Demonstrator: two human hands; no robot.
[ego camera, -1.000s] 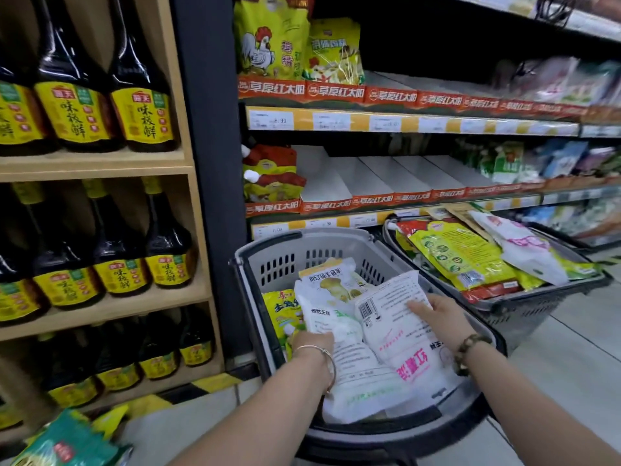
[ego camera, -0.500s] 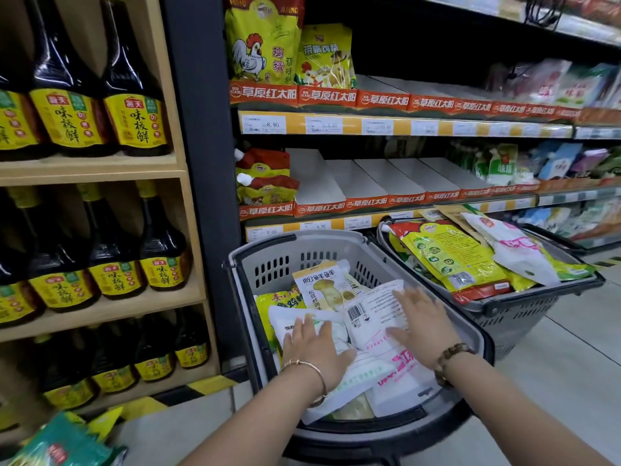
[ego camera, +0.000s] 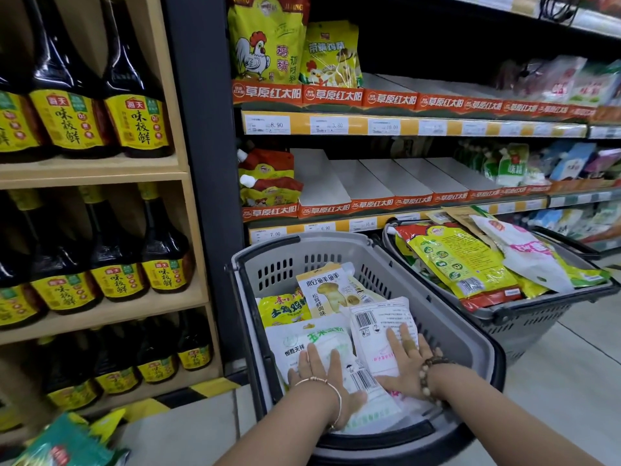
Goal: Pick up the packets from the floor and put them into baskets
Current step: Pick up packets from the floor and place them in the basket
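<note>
The green packet [ego camera: 64,445] at bottom left is blurred and cut off by the edge; far-right shelf packets [ego camera: 568,79] are blurred too (labels unreadable), and their price tags [ego camera: 504,129] are too small to read.

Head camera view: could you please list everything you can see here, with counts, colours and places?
near basket: one, grey, centre foreground
white packets: two, white with print, topmost in the near basket
yellow packet: one, yellow, near basket, back left
mushroom packet: one, cream and yellow, near basket, at the back
far basket: one, grey, right of the near basket
heaped packets: several, mostly yellow-green and white, piled in the far basket
sauce bottles: many, dark with yellow labels, wooden shelves at left
chicken packets: two, yellow, upper shelf
green packet: one, green, bottom left corner
left hand: flat on the left white packet
right hand: flat on the right white packet
</note>
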